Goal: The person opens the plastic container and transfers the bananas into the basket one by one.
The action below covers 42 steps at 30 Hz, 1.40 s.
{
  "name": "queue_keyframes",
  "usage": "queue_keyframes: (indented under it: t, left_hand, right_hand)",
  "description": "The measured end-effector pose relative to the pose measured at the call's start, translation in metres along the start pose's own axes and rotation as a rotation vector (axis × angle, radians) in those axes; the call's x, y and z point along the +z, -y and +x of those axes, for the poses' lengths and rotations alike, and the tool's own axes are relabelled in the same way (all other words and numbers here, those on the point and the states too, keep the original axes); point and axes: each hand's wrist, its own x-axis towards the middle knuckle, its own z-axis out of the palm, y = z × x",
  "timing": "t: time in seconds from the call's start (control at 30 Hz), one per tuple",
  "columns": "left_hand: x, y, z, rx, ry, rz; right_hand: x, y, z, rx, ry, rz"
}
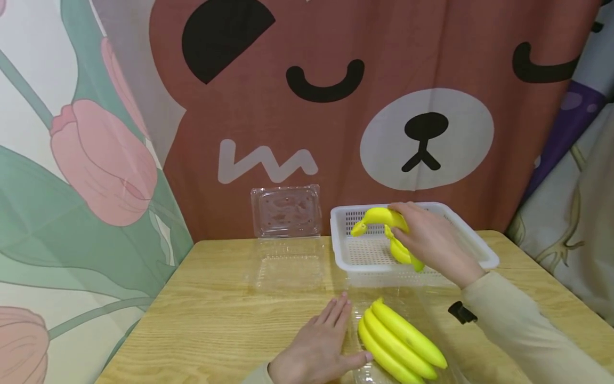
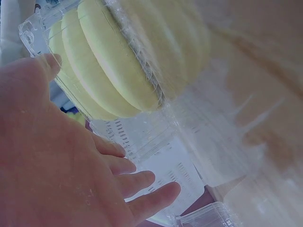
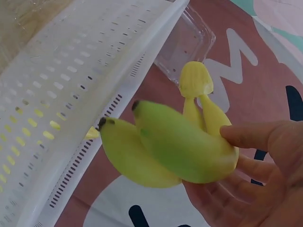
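My right hand (image 1: 429,240) grips a small bunch of bananas (image 3: 184,142) over the white basket, thumb on one side and fingers round the other. Two bananas of this bunch show greenish skin and dark tips in the right wrist view. More yellow banana (image 1: 399,252) shows inside the basket below that hand. At the front, a larger bunch of bananas (image 1: 400,341) lies in a clear plastic container (image 2: 28,35). Beside it is my left hand (image 1: 318,338), fingers extended along the container's left side and thumb at its rim.
The slotted white basket (image 1: 339,256) stands at the back right of the wooden table (image 1: 206,314). To its left sits another clear clamshell box (image 1: 286,213), its lid raised against the bear-printed curtain (image 1: 326,122). A flower-printed curtain (image 1: 103,165) hangs along the left.
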Motion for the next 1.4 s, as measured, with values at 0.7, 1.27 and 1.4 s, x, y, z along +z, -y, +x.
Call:
queue_keyframes:
  t: [0.7, 1.27, 1.4]
  left_hand:
    - [0.000, 0.002, 0.001, 0.000, 0.021, -0.019]
    - [0.001, 0.002, 0.001, 0.003, 0.023, -0.013]
    - [0.000, 0.002, 0.001, 0.002, 0.028, -0.015]
  right_hand:
    - [0.053, -0.018, 0.035, -0.011, 0.049, 0.009]
    - [0.089, -0.021, 0.041, -0.027, 0.114, -0.016]
    - [0.093, -0.023, 0.043, -0.024, 0.111, -0.019]
